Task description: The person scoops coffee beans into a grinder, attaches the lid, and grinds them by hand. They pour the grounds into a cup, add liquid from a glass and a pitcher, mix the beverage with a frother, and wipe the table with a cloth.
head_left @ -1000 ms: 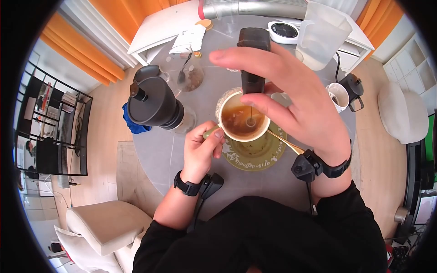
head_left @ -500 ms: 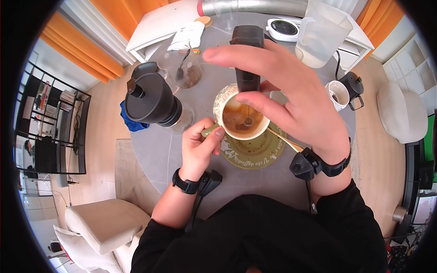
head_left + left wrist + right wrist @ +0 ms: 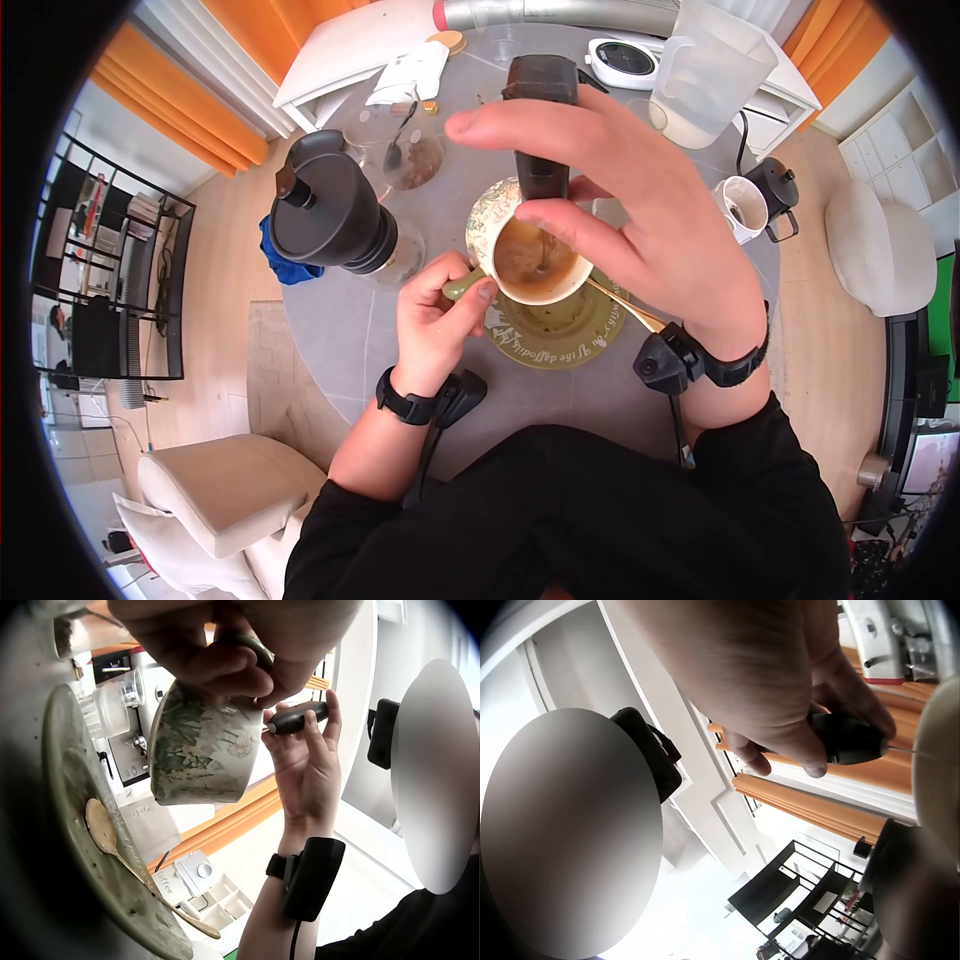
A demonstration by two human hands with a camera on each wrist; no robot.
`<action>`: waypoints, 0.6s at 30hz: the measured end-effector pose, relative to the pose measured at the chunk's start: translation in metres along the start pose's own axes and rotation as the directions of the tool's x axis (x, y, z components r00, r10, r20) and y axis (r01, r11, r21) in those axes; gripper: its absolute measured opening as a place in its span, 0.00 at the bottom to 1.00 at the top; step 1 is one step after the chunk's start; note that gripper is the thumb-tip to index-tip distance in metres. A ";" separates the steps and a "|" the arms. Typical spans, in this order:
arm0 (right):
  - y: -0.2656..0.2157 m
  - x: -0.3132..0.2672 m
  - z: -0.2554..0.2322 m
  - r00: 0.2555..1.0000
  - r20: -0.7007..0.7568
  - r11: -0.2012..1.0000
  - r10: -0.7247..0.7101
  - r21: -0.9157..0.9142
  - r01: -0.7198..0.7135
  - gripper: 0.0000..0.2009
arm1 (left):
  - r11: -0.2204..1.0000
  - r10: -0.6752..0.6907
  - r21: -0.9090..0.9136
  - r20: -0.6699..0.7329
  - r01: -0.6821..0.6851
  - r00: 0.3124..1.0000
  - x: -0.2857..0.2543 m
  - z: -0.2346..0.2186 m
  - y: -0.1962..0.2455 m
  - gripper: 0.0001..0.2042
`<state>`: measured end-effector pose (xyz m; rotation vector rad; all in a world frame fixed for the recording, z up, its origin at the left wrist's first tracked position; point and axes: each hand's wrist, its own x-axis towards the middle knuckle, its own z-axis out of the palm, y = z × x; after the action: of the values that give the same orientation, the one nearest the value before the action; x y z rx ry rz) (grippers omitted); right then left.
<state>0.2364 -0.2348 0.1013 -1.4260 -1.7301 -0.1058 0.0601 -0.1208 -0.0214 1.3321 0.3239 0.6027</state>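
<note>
My left hand [image 3: 435,320] grips the green handle [image 3: 462,287] of a flower-patterned cup [image 3: 487,222], held tilted above a green saucer [image 3: 565,352]. Brown milky liquid [image 3: 525,265] fills part of the cup. With thumb and fingers, my right hand [image 3: 655,215] holds a black handheld milk frother [image 3: 541,82] upright over the cup, its thin wire whisk dipping into the liquid. The right wrist view shows the frother's dark body [image 3: 851,739] between thumb and fingers, the cup rim at the edge. A gold spoon [image 3: 103,829] lies on the saucer.
To the left stands a dark grey vessel [image 3: 325,212] with a knobbed lid. A glass dish [image 3: 415,165] holds a dark spoon. At the back are a round-faced white scale [image 3: 625,62] and a clear plastic jug [image 3: 705,85]. A white cup [image 3: 741,208] and black kettle [image 3: 775,185] stand right.
The liquid has turned from dark brown with pale patches to a more even light brown. The cup tilts a little more, showing more of its patterned outside. Both hands keep their holds.
</note>
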 end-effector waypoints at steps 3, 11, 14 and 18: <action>-0.001 0.000 -0.001 1.000 0.004 1.000 -0.001 0.006 0.001 0.22 | 1.000 0.002 0.004 0.006 -0.002 1.000 0.000 0.000 0.001 0.11; -0.002 0.000 0.001 1.000 0.004 1.000 0.007 0.027 -0.007 0.21 | 0.999 0.032 -0.002 0.011 -0.032 0.999 -0.001 0.002 0.002 0.11; -0.002 -0.001 0.001 1.000 0.011 1.000 0.011 0.020 -0.011 0.20 | 1.000 0.020 0.001 0.011 -0.020 1.000 -0.001 0.001 0.003 0.10; -0.002 -0.001 0.001 1.000 0.006 1.000 0.013 0.007 -0.013 0.19 | 1.000 0.010 0.001 0.009 -0.010 1.000 -0.001 0.000 0.003 0.10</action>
<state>0.2339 -0.2358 0.1010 -1.4337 -1.7241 -0.0890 0.0590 -0.1210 -0.0186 1.3377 0.3107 0.6045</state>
